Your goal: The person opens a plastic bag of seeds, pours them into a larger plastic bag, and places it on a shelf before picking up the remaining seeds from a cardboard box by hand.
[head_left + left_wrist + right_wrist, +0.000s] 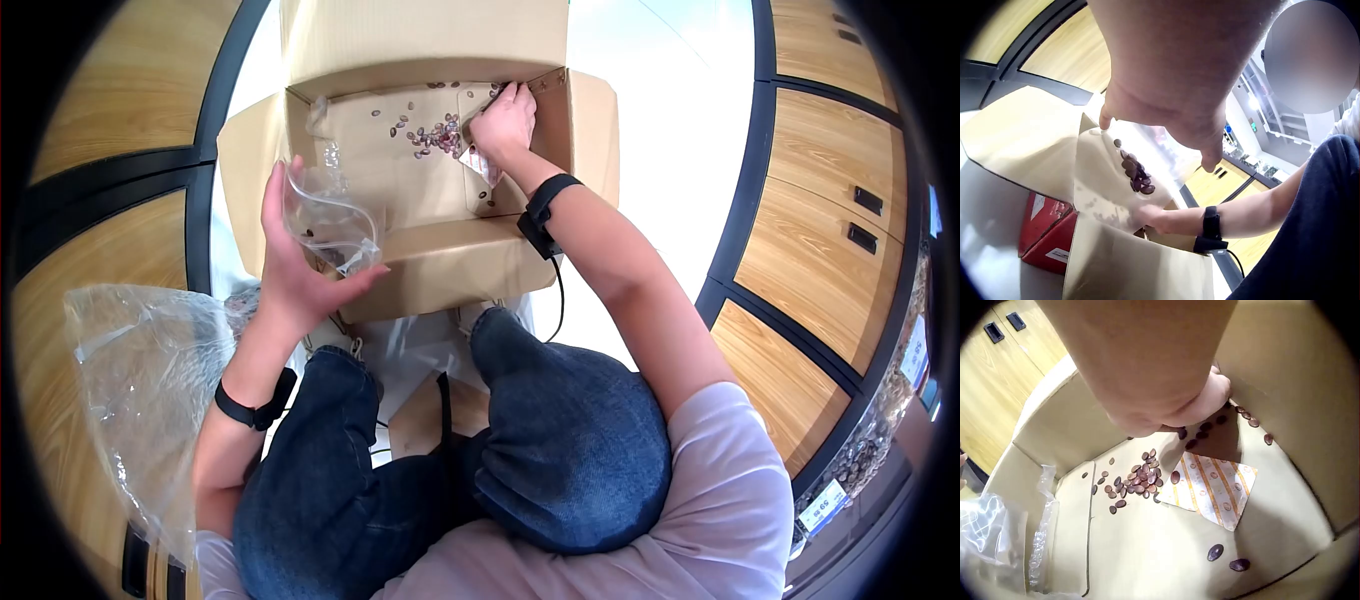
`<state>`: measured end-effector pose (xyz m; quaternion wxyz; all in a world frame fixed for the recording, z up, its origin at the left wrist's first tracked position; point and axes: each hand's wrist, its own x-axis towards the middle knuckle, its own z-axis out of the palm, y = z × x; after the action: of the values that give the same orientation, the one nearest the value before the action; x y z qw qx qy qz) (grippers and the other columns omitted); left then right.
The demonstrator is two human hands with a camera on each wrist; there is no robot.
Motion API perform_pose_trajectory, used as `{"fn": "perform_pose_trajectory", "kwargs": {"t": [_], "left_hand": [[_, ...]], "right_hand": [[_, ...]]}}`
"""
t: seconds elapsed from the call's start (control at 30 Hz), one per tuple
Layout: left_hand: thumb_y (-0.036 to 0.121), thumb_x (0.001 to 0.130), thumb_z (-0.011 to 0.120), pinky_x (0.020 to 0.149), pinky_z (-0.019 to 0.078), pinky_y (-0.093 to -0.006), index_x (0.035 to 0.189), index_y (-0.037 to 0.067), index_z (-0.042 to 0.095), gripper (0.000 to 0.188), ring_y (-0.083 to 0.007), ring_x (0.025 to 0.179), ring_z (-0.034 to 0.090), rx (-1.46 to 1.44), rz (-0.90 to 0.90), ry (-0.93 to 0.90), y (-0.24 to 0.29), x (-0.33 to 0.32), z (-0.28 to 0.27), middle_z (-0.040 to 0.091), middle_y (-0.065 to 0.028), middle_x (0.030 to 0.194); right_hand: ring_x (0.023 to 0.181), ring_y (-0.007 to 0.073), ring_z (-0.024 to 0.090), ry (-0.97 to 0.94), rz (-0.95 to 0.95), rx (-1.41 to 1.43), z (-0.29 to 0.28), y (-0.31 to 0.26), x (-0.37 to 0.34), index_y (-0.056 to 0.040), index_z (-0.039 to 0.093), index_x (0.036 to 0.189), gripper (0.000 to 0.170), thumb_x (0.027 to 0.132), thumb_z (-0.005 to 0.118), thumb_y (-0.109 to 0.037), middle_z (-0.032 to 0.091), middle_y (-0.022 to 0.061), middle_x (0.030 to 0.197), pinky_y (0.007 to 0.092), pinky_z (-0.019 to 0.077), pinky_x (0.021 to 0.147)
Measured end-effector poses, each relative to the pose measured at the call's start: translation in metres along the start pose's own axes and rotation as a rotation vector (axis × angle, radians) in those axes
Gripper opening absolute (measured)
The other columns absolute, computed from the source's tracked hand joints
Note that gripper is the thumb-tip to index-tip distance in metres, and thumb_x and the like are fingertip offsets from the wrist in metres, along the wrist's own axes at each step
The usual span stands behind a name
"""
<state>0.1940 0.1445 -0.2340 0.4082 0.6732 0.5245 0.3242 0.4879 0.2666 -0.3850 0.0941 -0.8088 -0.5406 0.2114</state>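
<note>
My left hand (295, 270) holds a clear plastic bag (330, 215) at the near left of a cardboard box (400, 255), its thumb and fingers spread around the bag's wide mouth. Dark seeds (1136, 172) show beneath that hand in the left wrist view. Inside the box, my right hand (507, 125) reaches down into the far right corner, fingertips bent toward the floor and hidden by the hand. Glossy dark brown oval seeds (1141, 478) lie in a loose pile beside it, with several along the wall. A white packet with orange stripes (1213, 487) lies flat near the right wrist.
Box flaps (425, 40) are folded outward on all sides. A large clear plastic sheet (140, 400) spreads at the left. Wooden cabinets (830, 220) line both sides. Under a flap sits a red box (1047, 231). A cable (562, 300) hangs from the right wrist.
</note>
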Motion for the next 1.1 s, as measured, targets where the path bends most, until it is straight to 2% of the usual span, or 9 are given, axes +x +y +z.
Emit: {"fn": "perform_pose_trajectory", "kwargs": {"t": [0.07, 0.47, 0.7, 0.8, 0.87, 0.9, 0.97, 1.0, 1.1], "left_hand": [[0.030, 0.060, 0.096, 0.121, 0.0249, -0.0481, 0.157, 0.002, 0.002, 0.138, -0.0400, 0.148, 0.029, 0.007, 0.006, -0.006, 0.000, 0.001, 0.000, 0.024, -0.0268, 0.159], [0.027, 0.059, 0.096, 0.120, 0.0264, -0.0480, 0.157, 0.003, 0.002, 0.138, -0.0402, 0.148, 0.028, -0.003, -0.016, -0.014, 0.003, 0.002, 0.000, 0.023, -0.0262, 0.159], [0.023, 0.059, 0.096, 0.120, 0.0271, -0.0479, 0.157, 0.003, 0.002, 0.138, -0.0398, 0.148, 0.028, 0.002, 0.003, -0.005, 0.002, 0.003, -0.001, 0.023, -0.0261, 0.159], [0.022, 0.058, 0.096, 0.120, 0.0266, -0.0478, 0.157, 0.003, 0.002, 0.138, -0.0396, 0.148, 0.028, 0.005, 0.012, -0.008, 0.002, 0.003, 0.000, 0.023, -0.0261, 0.160], [0.022, 0.058, 0.096, 0.121, 0.0260, -0.0478, 0.157, 0.004, 0.002, 0.138, -0.0395, 0.148, 0.027, 0.005, 0.015, -0.011, 0.003, 0.003, -0.001, 0.023, -0.0262, 0.160], [0.021, 0.058, 0.097, 0.120, 0.0285, -0.0459, 0.156, 0.001, 0.003, 0.138, -0.0388, 0.147, 0.029, 0.013, -0.002, -0.019, 0.006, 0.004, -0.001, 0.022, -0.0274, 0.159], [0.020, 0.057, 0.098, 0.119, 0.0310, -0.0441, 0.156, -0.001, 0.003, 0.138, -0.0382, 0.147, 0.030, 0.021, -0.021, -0.026, 0.008, 0.004, -0.001, 0.021, -0.0287, 0.159], [0.020, 0.058, 0.097, 0.120, 0.0278, -0.0461, 0.157, 0.002, 0.003, 0.138, -0.0392, 0.148, 0.029, -0.001, -0.029, -0.022, 0.008, 0.004, -0.001, 0.022, -0.0277, 0.159], [0.021, 0.058, 0.096, 0.121, 0.0247, -0.0485, 0.158, 0.004, 0.003, 0.138, -0.0405, 0.148, 0.027, -0.018, -0.027, -0.018, 0.006, 0.004, -0.001, 0.023, -0.0270, 0.160]], "right_hand": [[0.146, 0.0393, 0.024, -0.047, -0.003, -0.118, 0.000, -0.001, 0.003, 0.0095, 0.031, 0.146, 0.070, 0.087, 0.055, -0.018, 0.028, 0.0263, 0.157, 0.0468, 0.0202, 0.120], [0.135, 0.0366, 0.035, -0.018, 0.027, -0.163, -0.003, 0.005, 0.005, 0.0064, 0.036, 0.145, 0.069, 0.084, 0.057, -0.019, 0.035, 0.0221, 0.151, 0.0437, 0.0245, 0.114], [0.134, 0.0381, 0.036, -0.119, -0.040, -0.121, -0.011, -0.002, -0.017, 0.0062, 0.036, 0.145, 0.068, 0.085, 0.057, -0.017, 0.038, 0.0230, 0.149, 0.0466, 0.0257, 0.114], [0.141, 0.0385, 0.031, -0.012, -0.088, -0.127, -0.015, 0.003, -0.009, 0.0044, 0.034, 0.148, 0.075, 0.083, 0.062, -0.022, 0.037, 0.0224, 0.151, 0.0487, 0.0255, 0.117], [0.143, 0.0372, 0.029, -0.250, -0.064, -0.192, -0.035, -0.005, 0.000, 0.0044, 0.035, 0.147, 0.074, 0.083, 0.062, -0.021, 0.036, 0.0217, 0.152, 0.0477, 0.0247, 0.118], [0.143, 0.0372, 0.029, -0.253, -0.064, -0.188, -0.028, 0.002, 0.003, 0.0044, 0.035, 0.147, 0.074, 0.083, 0.062, -0.021, 0.036, 0.0217, 0.152, 0.0477, 0.0247, 0.118], [0.143, 0.0355, 0.029, -0.048, -0.190, -0.218, -0.010, 0.016, 0.006, 0.0041, 0.035, 0.147, 0.073, 0.083, 0.062, -0.020, 0.036, 0.0209, 0.151, 0.0469, 0.0244, 0.119], [0.138, 0.0363, 0.036, 0.029, -0.253, -0.204, -0.007, 0.020, 0.005, 0.0043, 0.045, 0.137, 0.057, 0.084, 0.057, -0.015, 0.042, 0.0216, 0.145, 0.0446, 0.0283, 0.116], [0.136, 0.0370, 0.039, -0.106, -0.359, -0.287, -0.013, 0.015, 0.002, 0.0048, 0.047, 0.134, 0.053, 0.086, 0.056, -0.014, 0.045, 0.0223, 0.143, 0.0460, 0.0303, 0.114]]}}
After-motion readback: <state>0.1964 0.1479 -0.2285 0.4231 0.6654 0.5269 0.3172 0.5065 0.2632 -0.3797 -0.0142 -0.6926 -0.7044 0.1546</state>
